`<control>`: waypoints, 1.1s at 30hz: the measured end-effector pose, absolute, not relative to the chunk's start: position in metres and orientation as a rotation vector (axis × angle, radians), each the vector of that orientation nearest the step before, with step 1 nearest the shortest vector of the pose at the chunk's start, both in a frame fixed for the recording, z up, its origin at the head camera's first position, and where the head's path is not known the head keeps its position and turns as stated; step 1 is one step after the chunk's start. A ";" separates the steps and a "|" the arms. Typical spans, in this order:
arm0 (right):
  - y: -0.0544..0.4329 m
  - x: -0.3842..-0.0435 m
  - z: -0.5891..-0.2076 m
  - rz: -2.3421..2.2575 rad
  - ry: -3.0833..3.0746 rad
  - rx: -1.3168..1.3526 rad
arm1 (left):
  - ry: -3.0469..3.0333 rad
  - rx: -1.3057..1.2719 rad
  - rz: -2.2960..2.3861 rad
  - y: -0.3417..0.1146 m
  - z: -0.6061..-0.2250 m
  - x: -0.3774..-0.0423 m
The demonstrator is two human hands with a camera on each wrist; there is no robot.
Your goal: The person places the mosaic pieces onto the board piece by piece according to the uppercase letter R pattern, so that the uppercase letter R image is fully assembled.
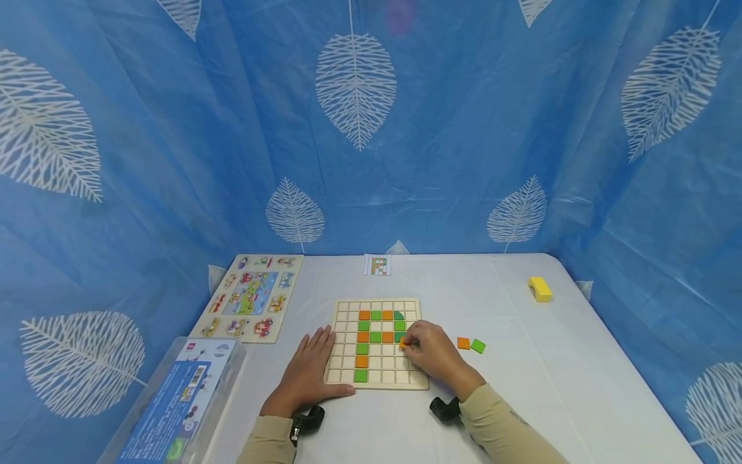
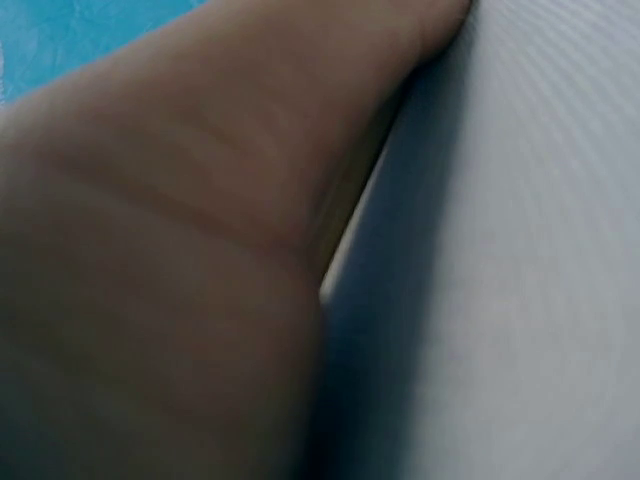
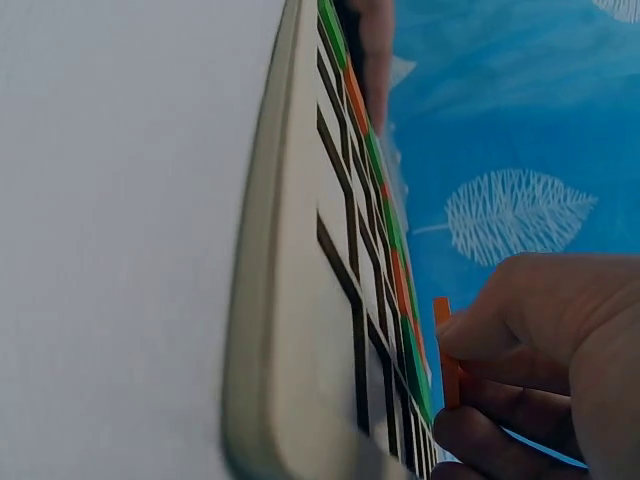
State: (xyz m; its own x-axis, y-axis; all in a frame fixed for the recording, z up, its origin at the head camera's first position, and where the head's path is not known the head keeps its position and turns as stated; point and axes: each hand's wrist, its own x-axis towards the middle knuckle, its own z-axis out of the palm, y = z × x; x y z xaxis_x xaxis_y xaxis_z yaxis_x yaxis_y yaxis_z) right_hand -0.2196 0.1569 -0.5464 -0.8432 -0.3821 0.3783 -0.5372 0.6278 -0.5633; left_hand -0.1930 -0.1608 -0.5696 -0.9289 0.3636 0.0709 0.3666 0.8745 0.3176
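Observation:
A wooden grid board [image 1: 384,379] lies on the white table, with orange and green tiles set in a P-like shape. Between thumb and fingers, my right hand [image 1: 436,353] pinches a small orange tile [image 3: 449,352]. In the head view it is over the right part of the grid, just below a green corner tile [image 1: 399,336]. My left hand [image 1: 313,368] rests along the board's left edge, fingers straight, thumb out by the lower left corner. Two loose tiles, one orange [image 1: 463,343] and one green [image 1: 478,346], lie right of the board.
Behind the board lies a small pattern card [image 1: 377,265]. On the left are a picture puzzle board [image 1: 296,270] and a clear plastic box [image 1: 223,380] with a blue printed sheet. A yellow arch block [image 1: 540,289] stands at the far right. Blue leaf-print curtains surround the table.

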 end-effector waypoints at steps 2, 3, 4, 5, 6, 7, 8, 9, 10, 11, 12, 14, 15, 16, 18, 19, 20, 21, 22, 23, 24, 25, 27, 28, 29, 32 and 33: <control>0.152 -0.219 -0.547 1.018 -2.618 0.791 | -3.034 -0.589 -0.518 -0.161 -0.569 -0.193; 0.150 -0.219 -0.547 1.015 -2.610 0.813 | -3.034 -0.588 -0.516 -0.161 -0.570 -0.193; 0.147 -0.219 -0.547 1.016 -2.612 0.825 | -3.035 -0.587 -0.516 -0.161 -0.569 -0.194; 0.145 -0.218 -0.547 1.012 -2.614 0.837 | -3.036 -0.587 -0.517 -0.161 -0.569 -0.194; 0.143 -0.218 -0.547 1.000 -2.621 0.844 | -3.037 -0.587 -0.521 -0.161 -0.570 -0.194; 0.140 -0.218 -0.547 0.990 -2.629 0.854 | -3.035 -0.588 -0.526 -0.161 -0.570 -0.194; 0.138 -0.217 -0.547 0.979 -2.634 0.865 | -3.034 -0.589 -0.530 -0.161 -0.570 -0.194; 0.135 -0.217 -0.547 0.966 -2.638 0.876 | -3.033 -0.589 -0.531 -0.161 -0.570 -0.194; 0.132 -0.216 -0.547 0.957 -2.643 0.885 | -3.033 -0.591 -0.534 -0.161 -0.570 -0.194; 0.130 -0.216 -0.547 0.948 -2.645 0.897 | -3.032 -0.593 -0.535 -0.161 -0.570 -0.194; 0.128 -0.216 -0.547 0.941 -2.646 0.910 | -3.032 -0.594 -0.533 -0.161 -0.570 -0.194; 0.123 -0.215 -0.547 0.941 -2.644 0.929 | -3.029 -0.597 -0.525 -0.162 -0.571 -0.194; 0.121 -0.215 -0.548 0.933 -2.647 0.936 | -3.029 -0.598 -0.519 -0.162 -0.571 -0.194; 0.119 -0.215 -0.549 0.930 -2.648 0.944 | -3.027 -0.598 -0.516 -0.162 -0.571 -0.194; 0.115 -0.216 -0.550 0.917 -2.654 0.954 | -3.026 -0.597 -0.509 -0.162 -0.571 -0.194; 0.114 -0.216 -0.551 0.913 -2.653 0.959 | -3.024 -0.597 -0.512 -0.162 -0.571 -0.194; 0.112 -0.216 -0.551 0.907 -2.656 0.964 | -3.022 -0.596 -0.515 -0.162 -0.572 -0.194; 0.111 -0.217 -0.552 0.901 -2.655 0.971 | -3.023 -0.595 -0.518 -0.162 -0.572 -0.194; 0.110 -0.217 -0.552 0.899 -2.654 0.976 | -3.025 -0.594 -0.519 -0.162 -0.572 -0.194; 0.109 -0.218 -0.552 0.893 -2.655 0.981 | -3.027 -0.593 -0.522 -0.161 -0.572 -0.194; 0.109 -0.218 -0.552 0.889 -2.655 0.985 | -3.028 -0.593 -0.525 -0.161 -0.572 -0.194; 0.108 -0.218 -0.552 0.885 -2.654 0.988 | -3.028 -0.592 -0.527 -0.161 -0.572 -0.194; 0.107 -0.218 -0.553 0.874 -2.653 0.995 | -3.031 -0.592 -0.527 -0.161 -0.572 -0.194; 0.107 -0.218 -0.552 0.868 -2.654 0.997 | -3.031 -0.592 -0.525 -0.161 -0.572 -0.194; 0.106 -0.218 -0.552 0.862 -2.653 0.999 | -3.031 -0.592 -0.525 -0.161 -0.572 -0.194; 0.105 -0.218 -0.552 0.855 -2.645 1.010 | -3.029 -0.594 -0.525 -0.162 -0.571 -0.194; 0.105 -0.218 -0.552 0.850 -2.640 1.017 | -3.028 -0.595 -0.527 -0.162 -0.571 -0.194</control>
